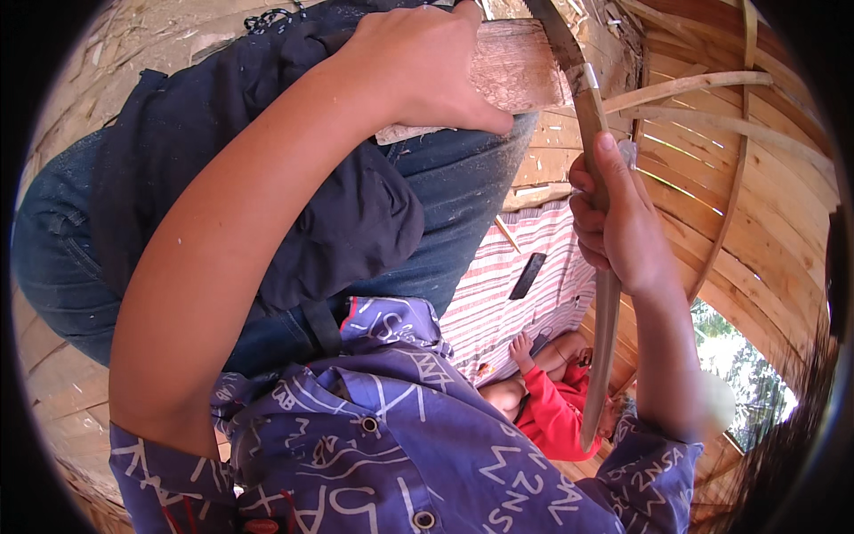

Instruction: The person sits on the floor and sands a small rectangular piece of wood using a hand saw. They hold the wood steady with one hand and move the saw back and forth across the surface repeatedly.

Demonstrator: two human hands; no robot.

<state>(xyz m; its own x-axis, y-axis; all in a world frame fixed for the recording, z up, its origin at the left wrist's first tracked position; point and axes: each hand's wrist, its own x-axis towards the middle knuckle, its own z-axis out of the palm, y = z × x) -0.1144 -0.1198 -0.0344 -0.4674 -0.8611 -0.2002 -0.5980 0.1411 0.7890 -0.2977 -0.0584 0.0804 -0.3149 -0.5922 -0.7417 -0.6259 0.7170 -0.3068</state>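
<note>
Overhead, left hand (427, 67) presses one wooden block (516, 67) while right hand (618, 222) grips one long-handled blade (592, 116).

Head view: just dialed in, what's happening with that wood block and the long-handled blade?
A person's left hand presses a wood block down on their denim-clad knee. Their right hand grips the long curved wooden handle of a blade, whose metal edge meets the block's right end. A striped mat lies below.

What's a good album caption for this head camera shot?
Left hand steadies a wooden block on the knee; right hand grips a long-handled blade.
</note>
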